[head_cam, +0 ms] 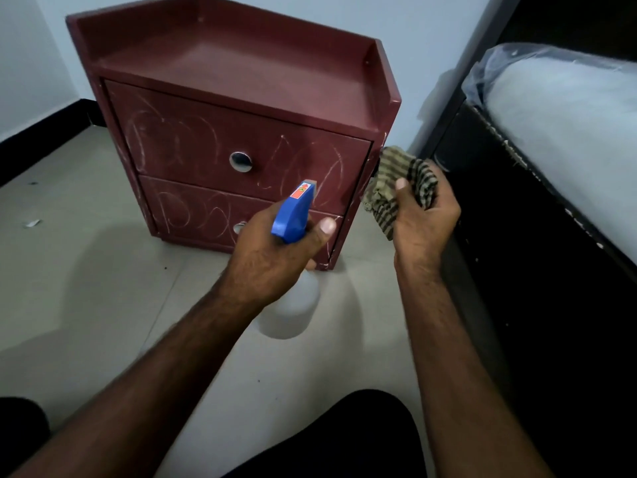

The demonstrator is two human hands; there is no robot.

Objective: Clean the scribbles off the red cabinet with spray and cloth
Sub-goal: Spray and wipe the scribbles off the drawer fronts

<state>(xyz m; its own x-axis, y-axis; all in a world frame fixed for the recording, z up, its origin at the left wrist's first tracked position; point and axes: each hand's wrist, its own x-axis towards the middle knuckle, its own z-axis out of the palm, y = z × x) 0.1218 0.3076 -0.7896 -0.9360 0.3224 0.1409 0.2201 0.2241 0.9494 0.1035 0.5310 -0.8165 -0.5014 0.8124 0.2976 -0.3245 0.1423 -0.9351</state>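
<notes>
- The red cabinet (241, 108) stands on the floor straight ahead of me, its back toward the wall. White scribbles (172, 139) loop across both drawer fronts and run down the right front edge.
- My left hand (272, 253) is wrapped round the neck of the spray bottle (291, 305), thumb stretched out along the side. The blue spray head points at the drawer fronts, and the white body hangs below my fist.
- The bottle and that hand stand in my line of sight to the lower drawer, covering most of the lower knob (239, 227). The upper knob (241, 162) shows whole.
- My right hand (425, 219) grips a bunched striped cloth (396, 188), fingers curled in and thumb pressed on top, just beside the cabinet's right front corner. I cannot tell whether the cloth touches the wood.
- Close on the right is a black bed frame (517, 236) carrying a mattress (568, 115) wrapped in clear plastic.
- The floor (86, 288) is pale tile with a few specks and a small scrap (32, 223) at the left. The wall (34, 46) is light, with black skirting (34, 143) along its foot.
- I count one cabinet, two drawers, two round metal knobs, one bottle and one cloth.
</notes>
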